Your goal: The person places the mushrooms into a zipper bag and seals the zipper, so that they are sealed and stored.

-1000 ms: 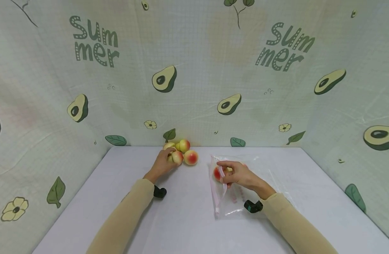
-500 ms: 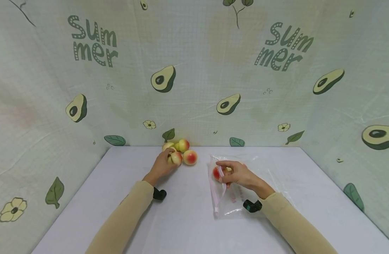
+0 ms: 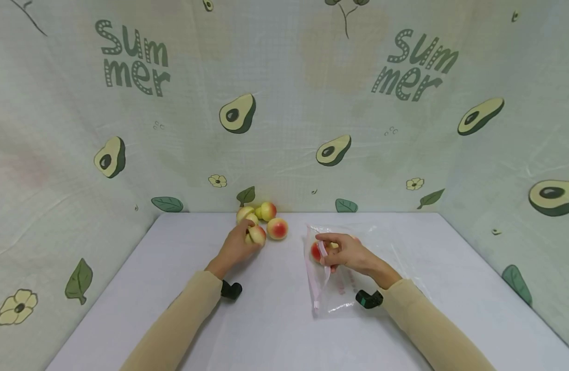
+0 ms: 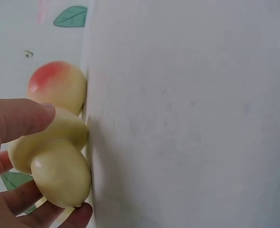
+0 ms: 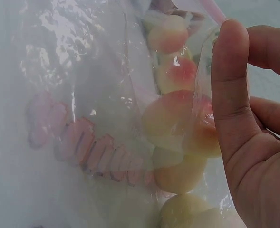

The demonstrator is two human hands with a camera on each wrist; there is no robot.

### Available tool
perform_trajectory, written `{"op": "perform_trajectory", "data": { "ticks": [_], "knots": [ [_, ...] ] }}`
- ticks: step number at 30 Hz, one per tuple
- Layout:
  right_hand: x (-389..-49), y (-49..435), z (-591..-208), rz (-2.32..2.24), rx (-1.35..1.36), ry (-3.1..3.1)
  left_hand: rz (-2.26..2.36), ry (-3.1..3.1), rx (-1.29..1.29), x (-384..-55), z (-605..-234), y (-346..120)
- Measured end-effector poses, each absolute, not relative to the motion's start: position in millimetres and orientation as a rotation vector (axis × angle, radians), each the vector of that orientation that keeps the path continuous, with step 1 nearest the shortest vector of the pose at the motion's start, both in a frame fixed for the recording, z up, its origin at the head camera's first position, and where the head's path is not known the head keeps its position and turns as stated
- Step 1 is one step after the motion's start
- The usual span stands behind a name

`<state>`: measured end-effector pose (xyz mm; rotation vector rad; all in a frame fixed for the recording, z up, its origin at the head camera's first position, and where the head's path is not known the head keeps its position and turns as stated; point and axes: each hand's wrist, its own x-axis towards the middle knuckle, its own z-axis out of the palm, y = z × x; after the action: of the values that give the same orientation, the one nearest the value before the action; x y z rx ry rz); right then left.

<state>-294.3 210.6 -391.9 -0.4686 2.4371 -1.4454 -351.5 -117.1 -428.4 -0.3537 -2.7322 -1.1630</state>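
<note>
My left hand (image 3: 234,245) grips a yellow peach with a red blush (image 3: 258,234) at the front of a small cluster. In the left wrist view its fingertips curl under a pale, pointed peach (image 4: 61,173), and the thumb lies across a yellow one behind. My right hand (image 3: 351,253) pinches the pink zip edge of a clear zip bag (image 3: 342,296) between thumb and fingers. Inside the bag, partly covered by that hand, is a red-blushed peach (image 3: 316,252). Pink printing (image 5: 82,142) marks the bag's film in the right wrist view.
Several other peaches stand at the table's back edge, among them a red-cheeked peach (image 3: 277,229) and a yellow-red one (image 3: 268,211). A patterned cloth backdrop (image 3: 284,170) rises behind and beside the white table (image 3: 266,319).
My left hand has drawn slightly back toward me with the peach, baring more of the yellow peach behind it. The right hand keeps its pinch on the bag's edge.
</note>
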Motion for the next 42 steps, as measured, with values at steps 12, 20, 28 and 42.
{"op": "perform_trajectory", "data": {
  "ticks": [12, 20, 28, 42],
  "knots": [
    [-294.0, 211.3, -396.3, -1.435, -0.478, 2.432, -1.293, -2.695, -0.342, -337.0, -427.1, -110.7],
    [-294.2, 211.2, -395.0, -1.456, -0.492, 2.413, -1.358, -2.629, -0.399, -326.5, -420.2, -99.1],
    [-293.8, 210.7, -392.9, -1.464, -0.496, 2.413, -1.376, -2.594, -0.477, -319.6, -416.3, -84.6],
    [-297.2, 212.1, -395.3, -1.467, -0.528, 2.378, -1.454, -2.565, -0.632, -305.3, -415.4, -49.6]
  ]
}}
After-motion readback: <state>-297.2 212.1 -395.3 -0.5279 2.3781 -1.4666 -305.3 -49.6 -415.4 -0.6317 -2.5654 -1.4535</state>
